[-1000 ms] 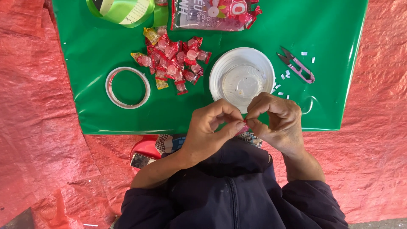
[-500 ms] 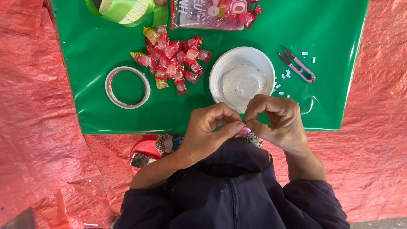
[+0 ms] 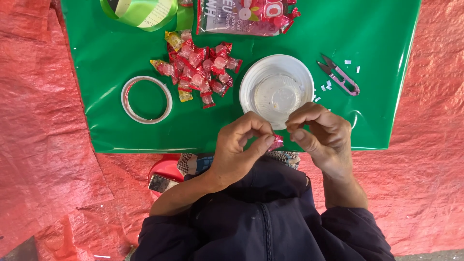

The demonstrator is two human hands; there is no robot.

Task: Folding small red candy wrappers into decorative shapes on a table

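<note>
Both my hands meet just in front of my chest, over the near edge of the green sheet (image 3: 116, 130). My left hand (image 3: 239, 150) pinches a small red-wrapped candy (image 3: 276, 143) between thumb and forefinger. My right hand (image 3: 321, 133) has its fingertips closed at the candy's other end, thumb against forefinger. A white plastic cup (image 3: 276, 89), seen from above, stands just beyond my hands. A pile of several red and yellow wrapped candies (image 3: 198, 70) lies to its left.
A roll of clear tape (image 3: 146, 99) lies left of the pile. Small pink thread snips (image 3: 340, 77) and white scraps lie at the right. A candy bag (image 3: 246, 17) and green ribbon (image 3: 145, 12) sit at the far edge. Red tarpaulin (image 3: 48, 145) surrounds the sheet.
My hands stay together on the candy. The fingers have shifted slightly, with my right hand a little higher and farther from the left.
</note>
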